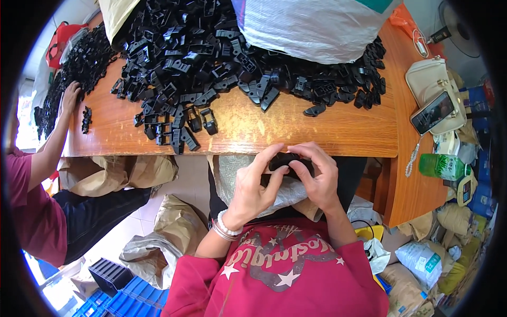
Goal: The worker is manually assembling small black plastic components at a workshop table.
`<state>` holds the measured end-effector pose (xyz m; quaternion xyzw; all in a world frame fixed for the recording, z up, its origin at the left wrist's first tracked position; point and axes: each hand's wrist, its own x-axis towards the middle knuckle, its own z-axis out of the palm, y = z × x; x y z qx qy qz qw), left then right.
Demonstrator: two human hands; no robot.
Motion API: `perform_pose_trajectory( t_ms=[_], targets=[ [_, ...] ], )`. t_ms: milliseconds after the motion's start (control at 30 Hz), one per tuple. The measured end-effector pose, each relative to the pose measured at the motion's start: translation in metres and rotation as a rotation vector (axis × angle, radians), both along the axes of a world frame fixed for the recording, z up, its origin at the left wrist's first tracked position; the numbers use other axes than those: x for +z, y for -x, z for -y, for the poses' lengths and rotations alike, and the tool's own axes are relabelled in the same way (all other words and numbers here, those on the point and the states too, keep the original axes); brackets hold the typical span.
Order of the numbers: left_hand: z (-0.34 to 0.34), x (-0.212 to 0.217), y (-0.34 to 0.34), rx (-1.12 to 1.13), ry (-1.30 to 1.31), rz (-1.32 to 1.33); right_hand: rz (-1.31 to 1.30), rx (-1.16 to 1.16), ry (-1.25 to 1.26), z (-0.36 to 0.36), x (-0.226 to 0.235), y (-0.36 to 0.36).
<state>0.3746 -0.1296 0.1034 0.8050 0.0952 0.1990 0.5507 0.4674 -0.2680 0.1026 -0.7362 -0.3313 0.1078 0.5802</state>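
Between our left hand (pixel 254 185) and right hand (pixel 318 177) we pinch one black part (pixel 284 160), mostly hidden, its work seemingly unfinished. Beyond and left of the left hand, loose parts (pixel 178 138) lie near the edge of the table (pixel 253 127); farther out, a big heap (pixel 195 53) appears left to do. What is finished, we cannot tell.

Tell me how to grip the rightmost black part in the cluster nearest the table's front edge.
Pinch that black part by its near end, probably best from the near right: bare tabletop borders it there, while other black parts crowd its left.
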Motion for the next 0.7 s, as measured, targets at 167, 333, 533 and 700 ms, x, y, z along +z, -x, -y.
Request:
perform_pose_trajectory(
  t_ms=[167, 333, 533, 700],
  targets=[
    [-0.051, -0.017, -0.010, 0.402, -0.612, 0.095, 0.106, 0.081, 0.036, 0.012, -0.003, -0.014],
    [-0.080, 0.000, -0.011, 0.460, -0.872, -0.294, 0.268, -0.307, 0.202, 0.001, -0.007, -0.038],
    [-0.059, -0.006, -0.021, 0.242, -0.714, -0.206, 0.599, -0.440, 0.361, -0.001, -0.027, -0.065],
    [-0.046, -0.004, -0.022, 0.182, -0.462, -0.050, 0.591, -0.414, 0.365, -0.003, -0.033, -0.061]
  ],
)
